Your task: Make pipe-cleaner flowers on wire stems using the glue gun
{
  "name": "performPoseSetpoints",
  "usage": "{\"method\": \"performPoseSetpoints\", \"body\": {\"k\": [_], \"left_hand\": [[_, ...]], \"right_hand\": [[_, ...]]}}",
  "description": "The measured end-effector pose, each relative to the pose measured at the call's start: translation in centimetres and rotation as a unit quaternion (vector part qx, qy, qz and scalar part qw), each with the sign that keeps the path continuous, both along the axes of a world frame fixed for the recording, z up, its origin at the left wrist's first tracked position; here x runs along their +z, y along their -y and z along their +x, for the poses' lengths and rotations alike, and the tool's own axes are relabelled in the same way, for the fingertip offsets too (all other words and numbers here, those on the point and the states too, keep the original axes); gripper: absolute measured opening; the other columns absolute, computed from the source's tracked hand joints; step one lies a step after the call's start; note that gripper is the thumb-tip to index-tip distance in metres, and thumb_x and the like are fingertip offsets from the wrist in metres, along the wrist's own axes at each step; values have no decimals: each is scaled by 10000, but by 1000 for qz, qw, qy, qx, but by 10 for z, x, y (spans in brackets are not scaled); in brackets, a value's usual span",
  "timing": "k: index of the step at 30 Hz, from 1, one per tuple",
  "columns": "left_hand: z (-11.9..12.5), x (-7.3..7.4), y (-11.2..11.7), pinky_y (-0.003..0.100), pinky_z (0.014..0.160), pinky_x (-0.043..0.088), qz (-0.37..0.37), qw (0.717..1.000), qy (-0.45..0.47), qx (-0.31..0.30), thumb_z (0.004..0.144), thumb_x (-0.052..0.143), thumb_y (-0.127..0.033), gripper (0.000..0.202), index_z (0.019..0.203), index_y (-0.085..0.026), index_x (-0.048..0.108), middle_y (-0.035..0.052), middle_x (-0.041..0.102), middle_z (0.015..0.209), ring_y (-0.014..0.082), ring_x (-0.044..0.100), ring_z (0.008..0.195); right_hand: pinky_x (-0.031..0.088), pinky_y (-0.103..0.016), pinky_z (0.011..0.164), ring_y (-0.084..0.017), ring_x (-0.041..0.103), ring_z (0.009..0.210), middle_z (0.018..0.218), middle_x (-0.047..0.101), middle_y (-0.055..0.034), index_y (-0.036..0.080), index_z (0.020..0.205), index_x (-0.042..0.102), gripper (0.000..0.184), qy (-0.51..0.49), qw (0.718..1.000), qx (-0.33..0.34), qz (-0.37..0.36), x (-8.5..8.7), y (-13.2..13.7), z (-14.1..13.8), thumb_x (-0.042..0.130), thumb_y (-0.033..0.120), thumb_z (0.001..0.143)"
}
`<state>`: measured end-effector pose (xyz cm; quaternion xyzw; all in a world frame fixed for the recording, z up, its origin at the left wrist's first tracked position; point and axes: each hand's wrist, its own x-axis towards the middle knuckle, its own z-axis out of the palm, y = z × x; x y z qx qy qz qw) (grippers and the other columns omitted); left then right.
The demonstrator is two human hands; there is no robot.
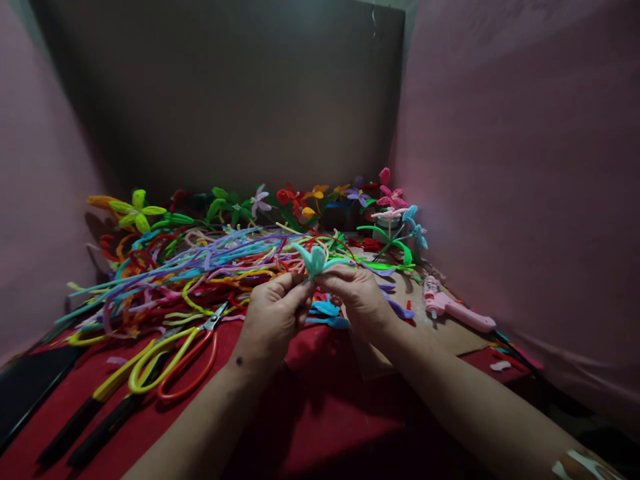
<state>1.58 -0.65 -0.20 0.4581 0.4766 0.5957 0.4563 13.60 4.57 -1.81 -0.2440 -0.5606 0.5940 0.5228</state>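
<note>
Both my hands meet above the red cloth (310, 413) and pinch a small light-blue pipe-cleaner flower (315, 259). My left hand (273, 313) closes its fingers on the flower's base from the left. My right hand (357, 297) grips the same base from the right, fingers curled. The flower's petals stick up above my fingertips. Blue petal pieces (327, 310) lie on the cloth just under my hands.
A big heap of coloured pipe cleaners (190, 267) covers the left and middle. Finished flowers (300, 200) line the back. Red-handled scissors (193, 360) and yellow pipe cleaners lie at left. A pink glue gun (453, 307) rests at right. Pink walls close in on both sides.
</note>
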Motion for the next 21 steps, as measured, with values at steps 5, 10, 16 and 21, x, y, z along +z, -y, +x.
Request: {"method": "performPoseSetpoints", "body": {"k": [5, 10, 16, 21], "left_hand": [[-5, -4, -4, 123, 307, 183, -43, 981, 145, -120, 714, 660, -309, 227, 667, -143, 513, -92, 354, 424, 7, 222, 327], [-13, -10, -14, 120, 313, 207, -75, 966, 153, -193, 722, 662, -316, 245, 671, -138, 502, -86, 359, 460, 5, 235, 342], [-2, -10, -9, 186, 377, 300, 1, 993, -102, -58, 816, 512, -374, 258, 670, -163, 487, -59, 409, 472, 63, 346, 382], [2, -20, -6, 275, 587, 419, 148, 853, -484, 125, 818, 486, -251, 115, 817, -158, 553, 43, 595, 684, 171, 565, 624]], "right_hand": [[363, -234, 536, -91, 461, 543, 625, 586, 7, 167, 664, 669, 147, -63, 991, 93, -68, -5, 3, -3, 670, 311, 693], [412, -249, 539, -112, 501, 531, 606, 599, 6, 166, 729, 666, 149, -93, 980, 132, -113, -5, 5, -7, 691, 294, 655], [299, -204, 461, -74, 415, 485, 565, 536, 36, 158, 624, 622, 89, -111, 987, 41, -114, -12, 3, -12, 649, 242, 636], [254, -211, 479, -66, 359, 503, 577, 508, 50, 162, 659, 638, 64, -119, 985, -3, -123, -12, 5, -14, 630, 207, 614]]}}
